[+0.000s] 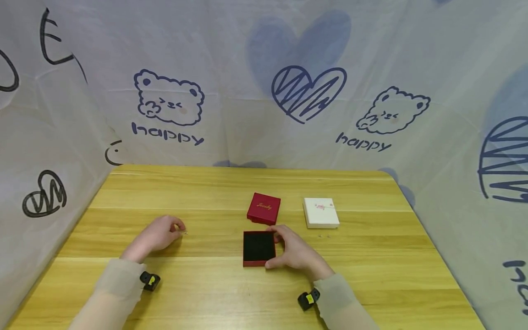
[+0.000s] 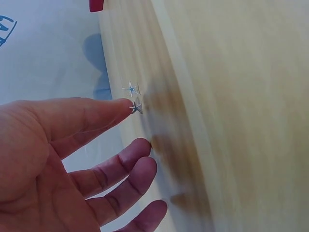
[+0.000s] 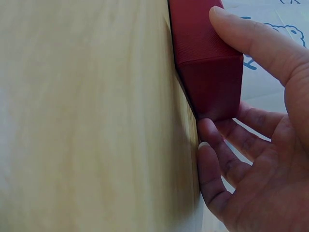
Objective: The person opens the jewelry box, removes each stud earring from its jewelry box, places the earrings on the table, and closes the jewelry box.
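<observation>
My left hand [image 1: 162, 232] is at the left of the wooden table, palm down. In the left wrist view, its thumb and index finger meet at a small silver star earring [image 2: 136, 107] and appear to pinch it. A second star earring [image 2: 131, 89] is right beside it. My right hand [image 1: 294, 250] grips the right side of an open red jewelry box base [image 1: 255, 263], thumb at the near corner and fingers at the far one. Black padding [image 1: 259, 246] lines the base. In the right wrist view, the thumb lies along the red box wall [image 3: 210, 87].
Behind the base lies a red lid [image 1: 264, 208] with gold lettering. A white box [image 1: 321, 213] with pink print stands to its right, and tiny shiny pieces [image 1: 328, 236] lie in front of that box. A printed cloth [image 1: 231, 82] hangs round the table [image 1: 214, 293].
</observation>
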Demonstrator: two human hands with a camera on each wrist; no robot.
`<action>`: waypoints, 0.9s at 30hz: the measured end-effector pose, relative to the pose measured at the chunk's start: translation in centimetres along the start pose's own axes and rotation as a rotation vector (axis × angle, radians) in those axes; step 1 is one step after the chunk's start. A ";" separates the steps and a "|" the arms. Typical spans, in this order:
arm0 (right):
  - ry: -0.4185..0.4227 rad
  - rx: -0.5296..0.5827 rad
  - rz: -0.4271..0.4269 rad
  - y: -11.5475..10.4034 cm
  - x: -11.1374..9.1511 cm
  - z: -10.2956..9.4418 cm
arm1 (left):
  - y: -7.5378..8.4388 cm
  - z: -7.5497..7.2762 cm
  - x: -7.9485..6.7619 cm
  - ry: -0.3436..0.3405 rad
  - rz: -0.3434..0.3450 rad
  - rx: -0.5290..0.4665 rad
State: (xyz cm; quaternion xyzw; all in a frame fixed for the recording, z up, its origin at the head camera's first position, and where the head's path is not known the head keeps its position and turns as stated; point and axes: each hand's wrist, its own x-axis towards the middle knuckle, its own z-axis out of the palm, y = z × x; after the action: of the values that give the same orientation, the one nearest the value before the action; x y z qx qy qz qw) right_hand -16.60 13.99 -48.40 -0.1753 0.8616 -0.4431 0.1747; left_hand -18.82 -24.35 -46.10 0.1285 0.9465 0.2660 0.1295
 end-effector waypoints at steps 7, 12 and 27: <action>-0.002 -0.010 -0.002 0.0 0.0 -0.1 | -0.4 -0.1 -0.2 0.002 0.010 0.019; -0.002 -0.015 -0.004 0.1 0.1 0.0 | 0.0 -0.2 -0.5 0.011 0.000 0.012; -0.034 0.017 -0.013 0.0 0.0 -0.3 | 6.2 1.7 -1.4 0.081 0.090 -0.107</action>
State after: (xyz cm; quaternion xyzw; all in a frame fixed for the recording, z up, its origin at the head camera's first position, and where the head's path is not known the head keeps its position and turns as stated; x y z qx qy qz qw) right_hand -16.73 14.24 -48.21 -0.1868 0.8535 -0.4487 0.1878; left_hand -15.89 -18.92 -43.91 0.1529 0.9287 0.3268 0.0859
